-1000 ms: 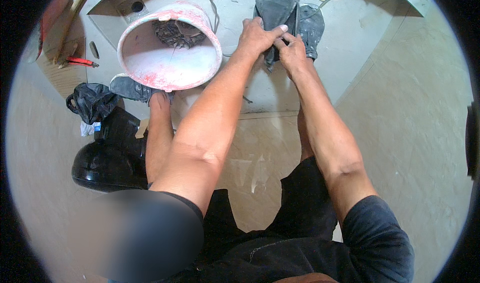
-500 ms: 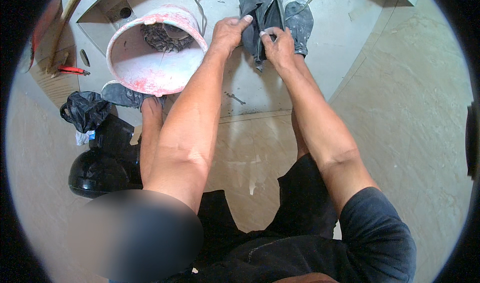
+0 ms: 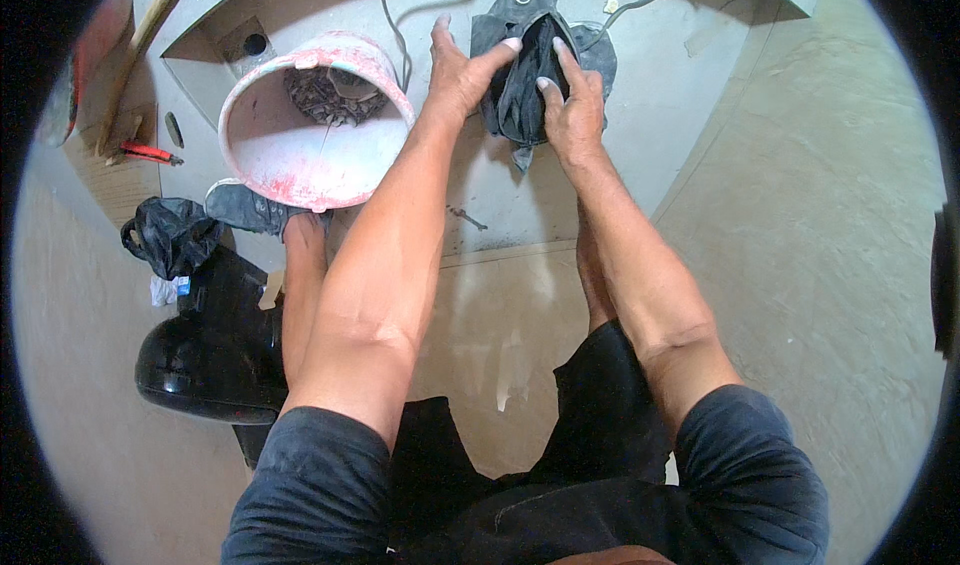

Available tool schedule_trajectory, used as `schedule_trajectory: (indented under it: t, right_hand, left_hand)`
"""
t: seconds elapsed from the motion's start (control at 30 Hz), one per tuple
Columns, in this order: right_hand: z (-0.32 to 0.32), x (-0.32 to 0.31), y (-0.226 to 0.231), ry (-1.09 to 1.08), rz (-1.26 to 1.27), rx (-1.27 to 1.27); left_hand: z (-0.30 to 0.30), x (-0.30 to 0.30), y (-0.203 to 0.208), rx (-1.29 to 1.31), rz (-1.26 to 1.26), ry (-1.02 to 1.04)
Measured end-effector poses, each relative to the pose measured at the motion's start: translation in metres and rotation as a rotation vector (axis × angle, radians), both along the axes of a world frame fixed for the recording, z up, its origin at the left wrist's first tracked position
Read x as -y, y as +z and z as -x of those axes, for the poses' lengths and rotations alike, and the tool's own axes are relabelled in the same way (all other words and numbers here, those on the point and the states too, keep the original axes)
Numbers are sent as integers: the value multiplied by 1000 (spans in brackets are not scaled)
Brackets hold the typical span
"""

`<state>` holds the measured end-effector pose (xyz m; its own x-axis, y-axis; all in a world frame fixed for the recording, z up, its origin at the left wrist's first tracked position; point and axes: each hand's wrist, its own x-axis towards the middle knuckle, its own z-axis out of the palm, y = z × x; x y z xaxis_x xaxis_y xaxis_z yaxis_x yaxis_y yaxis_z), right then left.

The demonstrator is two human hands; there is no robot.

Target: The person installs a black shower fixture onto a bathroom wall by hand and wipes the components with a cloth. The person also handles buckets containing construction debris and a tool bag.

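Between both hands | dark boot (image 3: 528,75) held by left hand (image 3: 462,70) and right hand (image 3: 572,115) | bucket (image 3: 315,125) just left, easily knocked by an elbow

Top of the dark cloth (image 3: 520,75) beyond the upper edge; bucket (image 3: 300,155) contents too murky.

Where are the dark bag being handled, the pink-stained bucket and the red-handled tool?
dark bag (image 3: 525,90): head view, on its folded middle between the hands.
pink-stained bucket (image 3: 300,155): head view, on its pale inner wall.
red-handled tool (image 3: 150,152): head view, on its red handle.
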<state>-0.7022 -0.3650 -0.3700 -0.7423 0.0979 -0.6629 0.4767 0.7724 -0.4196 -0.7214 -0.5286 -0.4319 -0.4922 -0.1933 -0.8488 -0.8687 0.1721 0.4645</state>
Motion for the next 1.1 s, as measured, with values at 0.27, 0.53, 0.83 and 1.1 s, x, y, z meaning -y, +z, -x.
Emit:
schedule_trajectory:
  t: [0.27, 0.53, 0.83, 1.1]
  right_hand:
    - [35, -12, -18, 27, -138, 76]
    - [81, -8, 73, -304, 296, 365]
    - [93, -4, 170, -486, 457, 468]
    - [115, 34, 187, 310, -251, 401]
  left_hand:
    - [29, -4, -33, -43, 85, -426]
    - [26, 4, 24, 147, -538, 139]
    - [21, 12, 97, 408, -1160, 387]
    - [-4, 60, 116, 355, -958, 404]
